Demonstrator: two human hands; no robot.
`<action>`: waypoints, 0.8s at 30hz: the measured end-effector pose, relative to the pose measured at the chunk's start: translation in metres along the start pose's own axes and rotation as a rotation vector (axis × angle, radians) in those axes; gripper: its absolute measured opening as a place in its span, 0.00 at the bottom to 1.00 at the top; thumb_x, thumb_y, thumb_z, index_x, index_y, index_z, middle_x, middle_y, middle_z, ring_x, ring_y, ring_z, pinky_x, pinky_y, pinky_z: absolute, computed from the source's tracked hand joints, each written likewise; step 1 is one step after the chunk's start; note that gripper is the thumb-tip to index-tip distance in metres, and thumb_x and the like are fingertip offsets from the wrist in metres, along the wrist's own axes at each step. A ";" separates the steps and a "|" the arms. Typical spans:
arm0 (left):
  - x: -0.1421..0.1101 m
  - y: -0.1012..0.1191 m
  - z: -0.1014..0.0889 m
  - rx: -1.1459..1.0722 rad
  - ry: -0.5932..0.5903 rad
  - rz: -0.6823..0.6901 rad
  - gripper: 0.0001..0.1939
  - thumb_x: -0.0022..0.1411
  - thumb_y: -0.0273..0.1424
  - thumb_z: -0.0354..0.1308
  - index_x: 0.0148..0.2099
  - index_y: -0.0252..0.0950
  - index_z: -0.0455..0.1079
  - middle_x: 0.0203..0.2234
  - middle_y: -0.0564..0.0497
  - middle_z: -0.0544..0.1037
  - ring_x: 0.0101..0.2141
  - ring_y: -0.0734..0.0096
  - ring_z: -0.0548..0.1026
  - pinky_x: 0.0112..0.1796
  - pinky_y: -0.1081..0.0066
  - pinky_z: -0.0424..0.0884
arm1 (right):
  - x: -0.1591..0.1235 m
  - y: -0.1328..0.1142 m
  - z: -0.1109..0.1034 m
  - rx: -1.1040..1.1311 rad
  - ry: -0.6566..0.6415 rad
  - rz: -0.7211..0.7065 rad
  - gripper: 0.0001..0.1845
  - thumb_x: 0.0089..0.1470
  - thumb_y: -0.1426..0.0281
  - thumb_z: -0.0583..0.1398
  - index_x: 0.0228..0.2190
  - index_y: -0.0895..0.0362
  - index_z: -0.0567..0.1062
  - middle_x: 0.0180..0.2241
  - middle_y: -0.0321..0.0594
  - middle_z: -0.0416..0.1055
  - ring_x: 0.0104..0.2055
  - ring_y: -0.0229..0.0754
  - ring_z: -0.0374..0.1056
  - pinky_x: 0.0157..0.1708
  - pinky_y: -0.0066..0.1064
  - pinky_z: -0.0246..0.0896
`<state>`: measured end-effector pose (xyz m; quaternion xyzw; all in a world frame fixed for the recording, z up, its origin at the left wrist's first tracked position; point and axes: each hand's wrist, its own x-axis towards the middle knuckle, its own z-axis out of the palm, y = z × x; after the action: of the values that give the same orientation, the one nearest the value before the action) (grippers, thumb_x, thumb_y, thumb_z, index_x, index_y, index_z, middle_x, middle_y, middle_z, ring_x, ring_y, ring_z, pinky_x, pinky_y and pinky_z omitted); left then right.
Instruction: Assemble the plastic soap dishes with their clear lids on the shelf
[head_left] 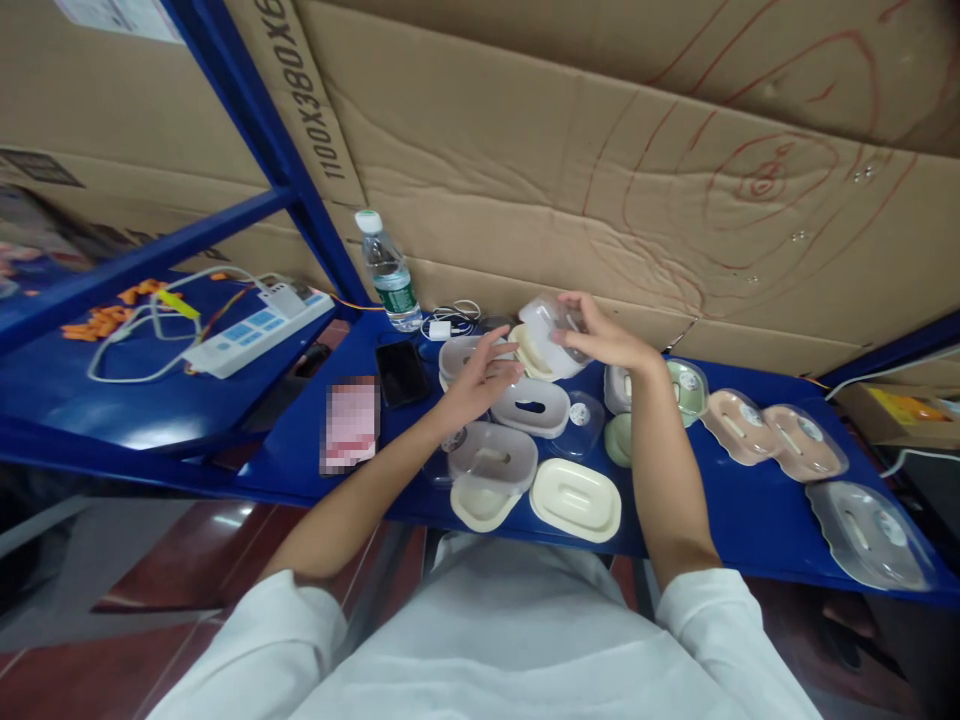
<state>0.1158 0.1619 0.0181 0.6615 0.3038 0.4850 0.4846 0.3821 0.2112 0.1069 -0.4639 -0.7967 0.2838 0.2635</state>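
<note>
My right hand [600,335] grips a clear plastic cover [540,318] between thumb and fingers, tilted over a cream oval dish [529,352] at the back of the table. My left hand [476,388] is spread, fingers apart, above a whitish oval dish [456,357]; whether it touches is unclear. Just below the hands lies a white oval tray with a central slot [531,408], beside a clear lid with a round sticker [581,425]. Nearer me are another translucent slotted tray [491,455], a cream base [480,505] and a cream oval piece [576,500].
Green dishes [688,388], peach covered dishes [739,428] and a clear-covered dish [870,535] lie rightward on the blue table [739,515]. At left are a water bottle [391,275], a black phone [403,372] and a power strip [255,335]. Cardboard [480,200] walls the back.
</note>
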 end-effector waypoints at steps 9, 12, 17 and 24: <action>0.003 0.030 -0.004 -0.472 0.012 -0.213 0.38 0.55 0.38 0.78 0.65 0.44 0.70 0.57 0.47 0.80 0.50 0.59 0.82 0.52 0.61 0.80 | 0.014 -0.031 0.041 0.239 -0.103 -0.202 0.39 0.61 0.50 0.67 0.66 0.49 0.61 0.69 0.46 0.62 0.70 0.52 0.62 0.73 0.50 0.56; 0.002 0.035 -0.005 -0.546 0.051 -0.285 0.33 0.56 0.43 0.78 0.59 0.42 0.73 0.50 0.48 0.82 0.48 0.61 0.83 0.50 0.62 0.81 | 0.011 -0.033 0.038 0.243 -0.114 -0.206 0.39 0.61 0.50 0.68 0.66 0.48 0.63 0.69 0.45 0.62 0.70 0.52 0.62 0.72 0.51 0.57; 0.002 0.031 0.001 -0.446 0.207 -0.186 0.37 0.52 0.43 0.81 0.60 0.42 0.72 0.52 0.48 0.83 0.50 0.61 0.83 0.48 0.66 0.81 | 0.010 -0.034 0.032 0.281 -0.161 -0.205 0.39 0.60 0.48 0.68 0.65 0.48 0.66 0.68 0.44 0.65 0.69 0.52 0.63 0.72 0.51 0.59; 0.009 0.023 -0.013 -0.409 0.288 -0.139 0.31 0.53 0.39 0.80 0.56 0.41 0.74 0.53 0.45 0.84 0.50 0.58 0.83 0.46 0.65 0.81 | 0.002 0.015 -0.006 0.067 -0.004 0.041 0.48 0.53 0.43 0.70 0.68 0.49 0.65 0.72 0.45 0.62 0.74 0.59 0.58 0.75 0.55 0.53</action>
<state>0.1050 0.1662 0.0436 0.4515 0.3103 0.5910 0.5921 0.3940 0.2200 0.1007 -0.4707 -0.7775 0.3166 0.2714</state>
